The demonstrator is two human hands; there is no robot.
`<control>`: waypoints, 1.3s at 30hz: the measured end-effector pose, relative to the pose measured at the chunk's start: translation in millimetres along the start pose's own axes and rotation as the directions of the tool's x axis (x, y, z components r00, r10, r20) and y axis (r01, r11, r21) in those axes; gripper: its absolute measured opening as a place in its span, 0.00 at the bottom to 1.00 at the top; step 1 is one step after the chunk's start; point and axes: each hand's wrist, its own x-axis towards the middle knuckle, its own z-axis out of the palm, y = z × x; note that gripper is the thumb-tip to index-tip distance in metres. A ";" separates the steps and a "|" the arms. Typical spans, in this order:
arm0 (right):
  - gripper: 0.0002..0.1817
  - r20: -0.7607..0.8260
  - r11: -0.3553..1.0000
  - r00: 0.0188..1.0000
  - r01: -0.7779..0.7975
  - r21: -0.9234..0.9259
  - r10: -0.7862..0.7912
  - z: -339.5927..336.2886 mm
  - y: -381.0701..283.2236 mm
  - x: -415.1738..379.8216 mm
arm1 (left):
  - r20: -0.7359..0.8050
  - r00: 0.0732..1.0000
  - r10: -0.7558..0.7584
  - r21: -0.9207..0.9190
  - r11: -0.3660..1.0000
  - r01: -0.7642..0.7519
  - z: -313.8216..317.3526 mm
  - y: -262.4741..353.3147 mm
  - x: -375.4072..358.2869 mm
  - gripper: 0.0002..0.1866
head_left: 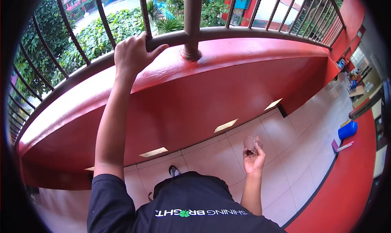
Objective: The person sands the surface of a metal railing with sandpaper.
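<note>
My left hand (133, 57) rests on the brown metal rail (173, 38) at the top of the red wall, its fingers over the bar and its thumb stretched out to the right. Lower right, above the tiled floor, my right hand (253, 156) is closed on a small, roundish brownish object (252, 145), held by its edge between thumb and fingers. The object looks thin and partly see-through; what it is cannot be made out.
Vertical bars rise from the rail, with green bushes (110, 27) beyond. The red wall (195, 98) curves below. At the right, a red counter (346, 180) carries a blue container (348, 130). A shoe (174, 170) shows on the tiled floor (211, 155).
</note>
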 end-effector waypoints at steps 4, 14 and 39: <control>0.26 0.057 0.999 0.998 -0.037 -0.029 0.039 -32.0 -37.8 7.2 | 0.100 0.989 -0.111 0.074 0.992 0.104 -1.8 7.4 2.8 0.46; 0.22 0.130 0.983 0.983 -0.109 -0.150 0.129 -106.4 -97.3 41.7 | 0.180 0.939 -0.292 0.095 0.956 0.279 -12.2 25.5 6.5 0.55; 0.19 0.792 0.996 0.607 -0.081 -0.024 0.068 234.8 -6.0 31.9 | 0.320 0.946 -0.052 -0.071 0.994 0.079 -25.0 5.6 8.1 0.49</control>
